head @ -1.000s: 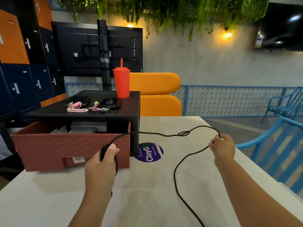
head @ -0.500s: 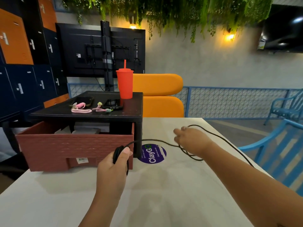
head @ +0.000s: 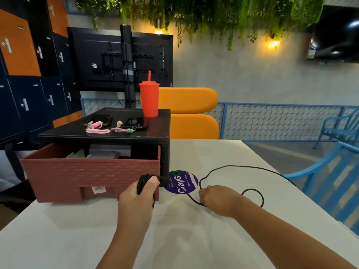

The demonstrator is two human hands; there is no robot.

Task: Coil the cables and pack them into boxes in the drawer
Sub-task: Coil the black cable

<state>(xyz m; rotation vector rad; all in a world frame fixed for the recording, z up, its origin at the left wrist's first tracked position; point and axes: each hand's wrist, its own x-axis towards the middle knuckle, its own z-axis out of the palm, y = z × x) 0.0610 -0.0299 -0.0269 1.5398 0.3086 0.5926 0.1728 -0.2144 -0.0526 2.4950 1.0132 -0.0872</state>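
My left hand (head: 139,195) grips a small coil of black cable (head: 142,182), thumb pressed over the loops, just in front of the open red-brown drawer (head: 91,175). From the coil the cable runs right to my right hand (head: 217,197), which pinches the strand low over the white table. Beyond that hand the loose cable (head: 252,168) loops across the table toward its right edge. White boxes (head: 108,153) lie inside the drawer, partly hidden under the black stand.
On the black stand (head: 161,136) over the drawer are a red tumbler (head: 149,100), two phones and pink cables (head: 97,128). A purple sticker (head: 184,183) lies on the table (head: 194,239). Blue chairs (head: 330,177) stand to the right, orange seats behind.
My right hand has come down and toward me with the cable, close to the left hand. The slack has fallen into a loop on the table's right. The coil has thickened.
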